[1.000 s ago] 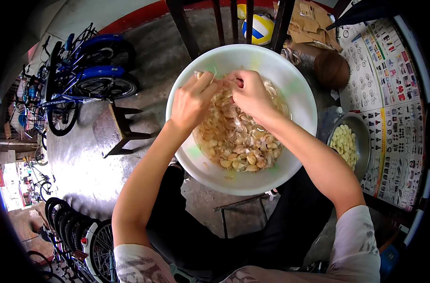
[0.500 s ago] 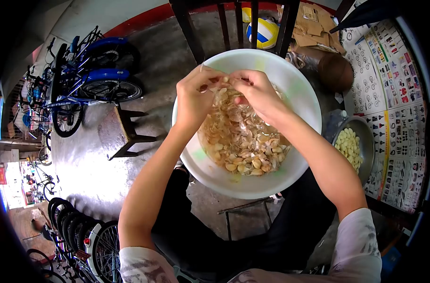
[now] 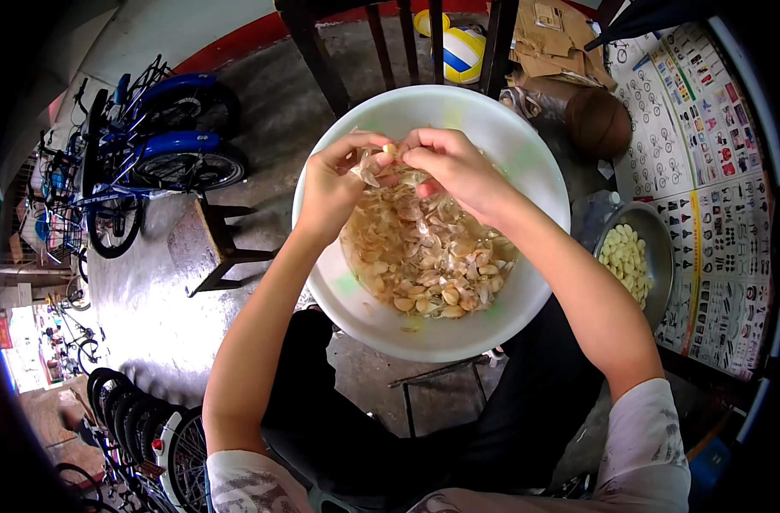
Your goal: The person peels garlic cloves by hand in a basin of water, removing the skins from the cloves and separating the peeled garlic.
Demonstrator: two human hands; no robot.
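Above the far part of a large white basin [image 3: 527,282], both hands meet at one garlic clove [image 3: 389,150]. My left hand [image 3: 334,179] is closed, pinching the clove with its thumb and fingertips; a piece of papery garlic skin [image 3: 369,169] hangs by its fingers. From the other side, my right hand [image 3: 458,167] is closed too, with thumb and forefinger at the clove's edge. Whether it grips clove or skin there is hard to see. Below them, unpeeled garlic cloves [image 3: 450,295] and loose skins lie in cloudy water.
To the right, a metal bowl [image 3: 664,274] holds peeled garlic cloves [image 3: 625,261] on a table covered with printed sheets [image 3: 723,248]. A dark wooden chair back [image 3: 390,43], a volleyball [image 3: 463,58] and a basketball [image 3: 597,124] stand beyond the basin. Left are a stool [image 3: 215,248] and bicycles [image 3: 185,158].
The view has shifted slightly, so the basin sits a bit further left. My hands have drawn slightly apart, and the clove and hanging skin now show more clearly between them.
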